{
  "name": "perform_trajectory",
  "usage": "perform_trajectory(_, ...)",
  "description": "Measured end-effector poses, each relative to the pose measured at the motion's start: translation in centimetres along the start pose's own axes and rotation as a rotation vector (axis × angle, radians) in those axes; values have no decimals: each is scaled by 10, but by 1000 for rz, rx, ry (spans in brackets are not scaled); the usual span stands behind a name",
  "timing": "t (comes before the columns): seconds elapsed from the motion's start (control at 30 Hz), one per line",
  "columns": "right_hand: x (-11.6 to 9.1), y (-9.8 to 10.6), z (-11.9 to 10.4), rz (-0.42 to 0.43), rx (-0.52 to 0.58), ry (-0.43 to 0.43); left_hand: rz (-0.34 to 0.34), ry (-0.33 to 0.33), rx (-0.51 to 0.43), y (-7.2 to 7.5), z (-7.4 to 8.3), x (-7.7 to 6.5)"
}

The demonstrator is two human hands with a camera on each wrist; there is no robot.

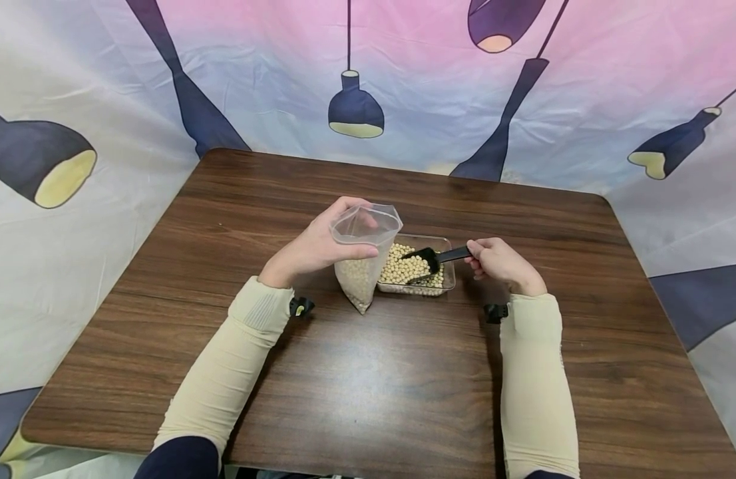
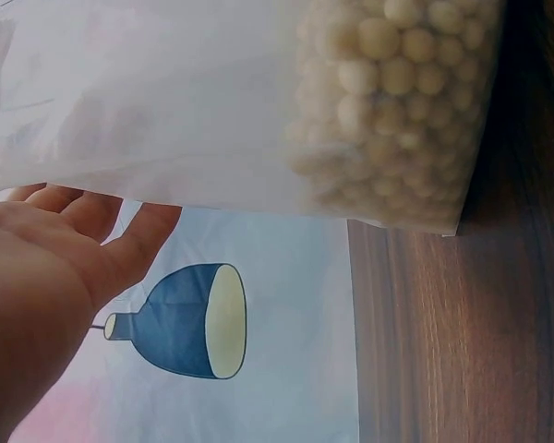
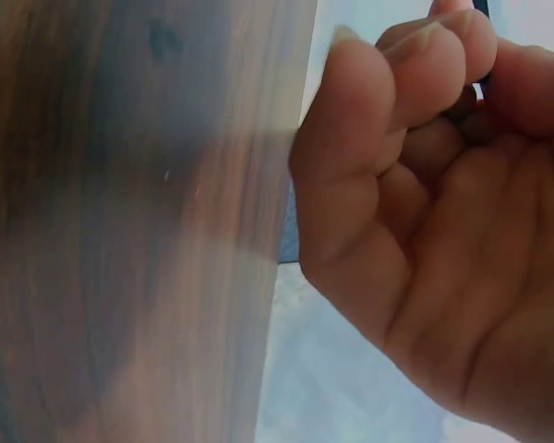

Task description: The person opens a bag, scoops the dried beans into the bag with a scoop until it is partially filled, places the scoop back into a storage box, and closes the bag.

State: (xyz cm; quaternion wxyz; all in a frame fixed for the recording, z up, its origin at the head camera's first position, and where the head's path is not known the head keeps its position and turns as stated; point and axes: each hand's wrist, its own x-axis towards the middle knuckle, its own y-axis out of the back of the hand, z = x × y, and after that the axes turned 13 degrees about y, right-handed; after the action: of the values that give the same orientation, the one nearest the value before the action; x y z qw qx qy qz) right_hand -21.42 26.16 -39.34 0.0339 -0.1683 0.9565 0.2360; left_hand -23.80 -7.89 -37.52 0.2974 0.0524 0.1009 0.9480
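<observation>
My left hand grips a clear plastic bag near its top, thumb in front, and the bag's mouth gapes upward. Pale round beans, probably soybeans, fill the bag's lower part in the left wrist view. Beside the bag is a clear rectangular container of the same beans. Between thumb and fingers, my right hand pinches the handle of a black scoop. The scoop's head lies among the beans in the container. In the right wrist view, curled fingers hide most of the handle.
The dark wood-grain table extends around the bag and container. Behind it hangs a cloth backdrop printed with lamps. A small black device sits at the left wrist, another black device at the right.
</observation>
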Motion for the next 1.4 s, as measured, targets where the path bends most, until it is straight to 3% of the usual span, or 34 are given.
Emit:
perform_trajectory(0.33,-2,10,15,27,84,-17,5,16,13,0,-1,-3)
perform_trajectory(0.7,-11,20,13,157,478,36,8,12,8,0,-1,-4)
perform_trajectory(0.83,-15,22,6,204,696,111,10,14,16,0,-1,-4)
perform_trajectory(0.97,-20,23,-6,214,821,217,8,8,26,0,-1,-3)
perform_trajectory(1.4,-33,3,-59,289,763,453,-2,29,23,-1,4,0)
